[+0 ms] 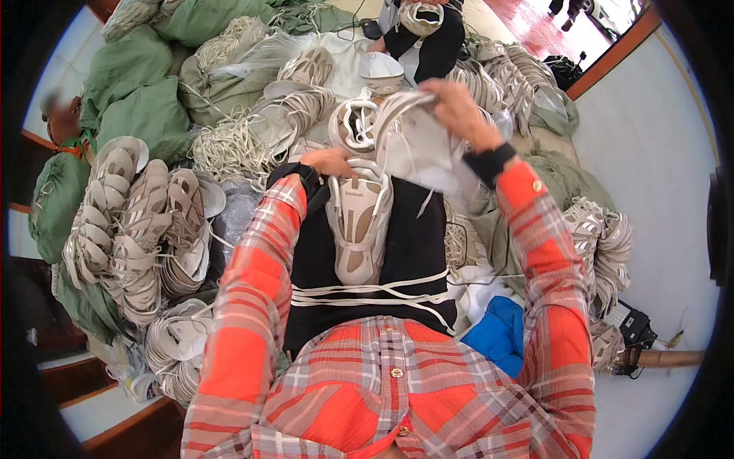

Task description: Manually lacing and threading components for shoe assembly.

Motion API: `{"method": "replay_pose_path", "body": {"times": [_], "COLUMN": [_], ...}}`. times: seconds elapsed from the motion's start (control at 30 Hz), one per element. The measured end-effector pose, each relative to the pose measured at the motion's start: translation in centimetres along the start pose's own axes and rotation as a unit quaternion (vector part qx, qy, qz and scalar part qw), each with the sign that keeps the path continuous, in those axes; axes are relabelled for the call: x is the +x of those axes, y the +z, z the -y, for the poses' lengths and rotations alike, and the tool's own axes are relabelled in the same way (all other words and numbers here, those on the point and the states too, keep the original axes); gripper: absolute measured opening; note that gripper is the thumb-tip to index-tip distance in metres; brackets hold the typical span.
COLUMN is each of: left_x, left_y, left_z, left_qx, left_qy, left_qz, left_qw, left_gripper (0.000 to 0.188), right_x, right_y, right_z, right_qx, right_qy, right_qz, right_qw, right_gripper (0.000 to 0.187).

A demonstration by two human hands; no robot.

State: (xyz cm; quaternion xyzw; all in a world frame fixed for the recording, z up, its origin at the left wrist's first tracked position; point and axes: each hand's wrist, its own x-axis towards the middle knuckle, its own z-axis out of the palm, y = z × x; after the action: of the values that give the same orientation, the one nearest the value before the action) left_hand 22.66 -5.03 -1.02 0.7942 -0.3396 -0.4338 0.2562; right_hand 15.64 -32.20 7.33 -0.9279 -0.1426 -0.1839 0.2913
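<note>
On my lap lies a beige-and-white shoe upper, toe toward me. My left hand is at its collar, the fingers closed on the edge. Raised to the right, my right hand pinches a pale shoe upper, which is smeared by motion; a thin lace end hangs below it. Several white laces lie across my black-clad thighs. Just beyond my hands sit another upper with a white lining and a white-and-beige piece.
Stacked uppers and green sacks crowd the left; a heap of laces lies beside them. More stacks stand at right, near a blue cloth. Across from me, another person sits holding an upper.
</note>
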Motion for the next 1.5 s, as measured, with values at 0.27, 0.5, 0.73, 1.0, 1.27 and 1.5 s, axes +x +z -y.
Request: {"method": "replay_pose_path", "body": {"times": [0.27,0.5,0.73,1.0,1.27,1.5], "left_x": [0.2,-0.4,-4.3,-9.9,-9.4,-9.9], "left_y": [0.2,-1.7,-2.7,0.4,8.3,15.9], "left_z": [1.6,4.9,-2.2,-0.9,-0.7,-3.7], "left_qx": [-0.068,0.021,0.146,-0.095,0.233,0.049], "left_qy": [0.08,0.097,-0.137,0.034,0.045,-0.067], "left_qz": [0.042,0.039,0.082,-0.044,-0.476,-0.525], "left_qw": [0.994,0.994,0.976,0.994,0.846,0.847], "left_gripper": [0.04,0.06,0.04,0.038,0.054,0.072], "right_x": [-7.5,-4.7,-4.3,-7.4,-5.3,-6.0], "right_y": [6.3,2.1,9.8,8.0,12.4,12.4], "right_z": [-12.3,4.9,10.8,10.5,12.5,11.2], "right_qx": [-0.122,-0.085,0.109,0.301,0.008,-0.032], "right_qy": [0.224,-0.005,0.073,0.013,0.032,0.01], "right_qz": [0.166,0.004,0.246,0.157,0.064,0.136], "right_qw": [0.952,0.996,0.96,0.941,0.997,0.99], "right_gripper": [0.032,0.042,0.037,0.027,0.03,0.033]}}
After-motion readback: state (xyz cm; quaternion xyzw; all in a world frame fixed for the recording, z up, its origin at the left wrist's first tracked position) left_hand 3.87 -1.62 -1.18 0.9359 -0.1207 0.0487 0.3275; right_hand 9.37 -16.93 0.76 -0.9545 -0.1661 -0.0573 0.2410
